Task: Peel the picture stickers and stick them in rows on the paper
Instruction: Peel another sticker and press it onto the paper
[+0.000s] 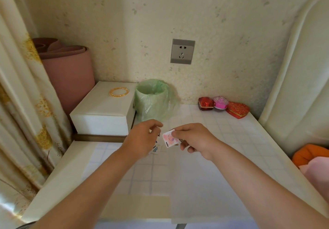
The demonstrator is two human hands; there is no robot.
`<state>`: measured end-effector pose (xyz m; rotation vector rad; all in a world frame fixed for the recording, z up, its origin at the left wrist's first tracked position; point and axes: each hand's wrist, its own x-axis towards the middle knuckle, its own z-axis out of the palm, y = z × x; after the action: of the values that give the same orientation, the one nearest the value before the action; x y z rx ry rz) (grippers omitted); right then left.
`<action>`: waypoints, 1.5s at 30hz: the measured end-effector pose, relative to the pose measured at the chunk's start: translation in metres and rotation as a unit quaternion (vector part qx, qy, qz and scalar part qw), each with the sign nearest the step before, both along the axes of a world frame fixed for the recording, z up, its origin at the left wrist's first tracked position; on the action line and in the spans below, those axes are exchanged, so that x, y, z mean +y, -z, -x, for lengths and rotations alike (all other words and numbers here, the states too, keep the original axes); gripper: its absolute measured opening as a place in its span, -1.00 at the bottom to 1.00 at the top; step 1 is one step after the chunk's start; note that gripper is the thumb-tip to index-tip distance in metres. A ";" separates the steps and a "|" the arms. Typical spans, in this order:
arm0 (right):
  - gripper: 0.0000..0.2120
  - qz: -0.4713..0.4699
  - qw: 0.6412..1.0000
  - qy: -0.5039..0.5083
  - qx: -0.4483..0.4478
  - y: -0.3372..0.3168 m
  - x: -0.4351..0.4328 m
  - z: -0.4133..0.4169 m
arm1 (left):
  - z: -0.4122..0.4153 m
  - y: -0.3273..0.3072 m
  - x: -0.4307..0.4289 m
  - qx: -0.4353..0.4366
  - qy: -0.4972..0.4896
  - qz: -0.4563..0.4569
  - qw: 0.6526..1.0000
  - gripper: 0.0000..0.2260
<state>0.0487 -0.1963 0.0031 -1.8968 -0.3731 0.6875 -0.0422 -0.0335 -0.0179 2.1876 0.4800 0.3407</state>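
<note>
My right hand (193, 139) pinches a small pink picture sticker (170, 138) by its right edge, holding it above the table. My left hand (145, 137) hovers just left of the sticker with its fingers curled; whether it holds anything is not visible. Below the hands, a few stickers (155, 149) lie on the table, partly hidden by my left hand. A translucent sheet of paper (195, 184) lies flat on the tiled tabletop in front of me.
A small bin lined with a green bag (154, 100) stands just behind the hands. A white box (105, 109) carrying a gold bracelet (119, 91) sits at the back left. Red and pink trinket boxes (222, 106) line the back right. Orange and pink cloth (311, 159) lies at the right edge.
</note>
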 end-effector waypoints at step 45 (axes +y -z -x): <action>-0.83 -0.122 0.990 -0.057 0.043 0.006 -0.027 -0.055 | -0.052 -0.015 -0.032 -0.038 0.042 0.198 0.979 -0.97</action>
<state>0.1035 -0.2238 -0.0025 -1.6197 -0.4912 0.7613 0.0098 -0.0658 -0.0030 1.7954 0.3738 0.2567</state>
